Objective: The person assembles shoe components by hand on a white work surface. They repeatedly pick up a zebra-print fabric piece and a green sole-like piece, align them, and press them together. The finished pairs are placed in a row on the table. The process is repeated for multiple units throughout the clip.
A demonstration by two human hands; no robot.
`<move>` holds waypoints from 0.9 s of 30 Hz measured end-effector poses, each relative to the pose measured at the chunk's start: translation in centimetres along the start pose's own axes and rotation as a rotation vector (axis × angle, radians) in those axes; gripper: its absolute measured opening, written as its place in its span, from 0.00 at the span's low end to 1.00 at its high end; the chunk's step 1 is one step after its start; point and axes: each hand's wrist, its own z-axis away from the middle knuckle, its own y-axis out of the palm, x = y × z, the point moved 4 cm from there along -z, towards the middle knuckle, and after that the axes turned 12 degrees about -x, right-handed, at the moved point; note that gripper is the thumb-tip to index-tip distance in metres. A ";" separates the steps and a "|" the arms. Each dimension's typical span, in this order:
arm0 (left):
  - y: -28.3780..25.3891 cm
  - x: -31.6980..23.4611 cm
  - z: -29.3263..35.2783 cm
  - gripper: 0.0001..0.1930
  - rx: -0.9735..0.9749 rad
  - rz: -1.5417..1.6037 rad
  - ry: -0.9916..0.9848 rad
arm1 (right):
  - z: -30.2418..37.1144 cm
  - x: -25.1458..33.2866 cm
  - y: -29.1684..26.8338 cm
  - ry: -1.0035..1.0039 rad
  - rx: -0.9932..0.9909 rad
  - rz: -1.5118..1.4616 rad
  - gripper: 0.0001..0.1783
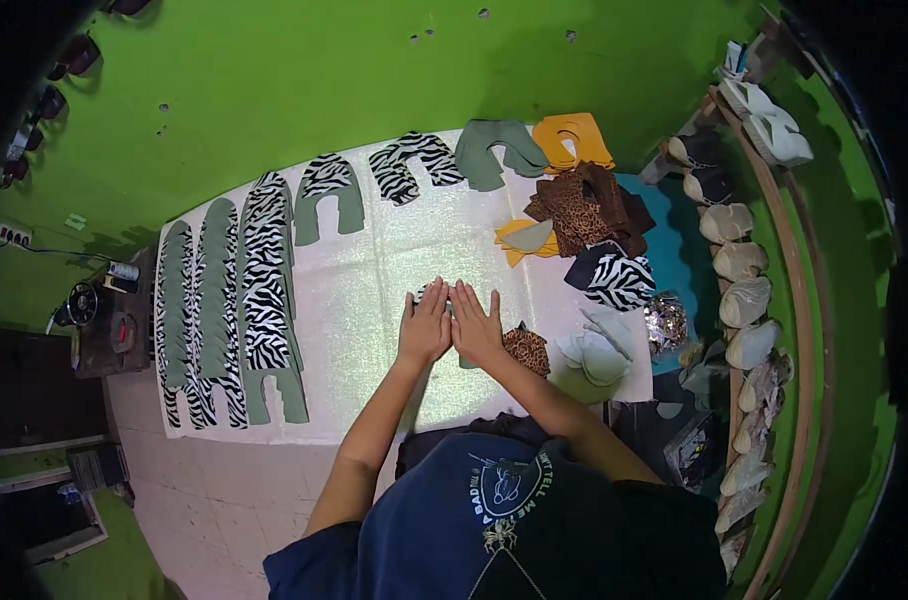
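Note:
Side by side at the middle of the table, my left hand (426,328) and my right hand (477,325) lie flat, fingers stretched forward and palms down. They press on a small cut piece that they mostly cover; a zebra-striped bit (420,294) shows by the left fingertips, and a green edge (466,364) peeks out below the right palm. A leopard-print piece (526,350) lies just right of my right wrist. Beyond it rests a pile of pale grey-white pieces (596,355).
Overlapping zebra and green pieces (266,270) line the table's left side. Arch-shaped green pieces (494,150) and yellow ones (579,140) sit along the back. Brown leopard pieces (584,215) are heaped at right, near a wooden rack (774,230) of shoe forms. The table (349,330) has a shiny pale cover.

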 end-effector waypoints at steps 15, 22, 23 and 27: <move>-1.9 2.5 2.1 0.25 0.117 0.035 -0.138 | 0.4 0.3 -0.5 0.018 -0.093 -0.001 0.32; -0.9 1.8 2.9 0.26 -0.055 -0.099 -0.095 | 1.6 1.8 -0.5 0.089 -0.016 -0.071 0.39; -0.8 1.7 3.0 0.26 -0.063 -0.125 -0.087 | 1.7 1.9 -0.6 0.101 -0.012 -0.074 0.39; -0.7 1.9 3.2 0.27 -0.090 -0.137 -0.070 | 1.7 1.9 -1.0 0.091 -0.002 -0.069 0.39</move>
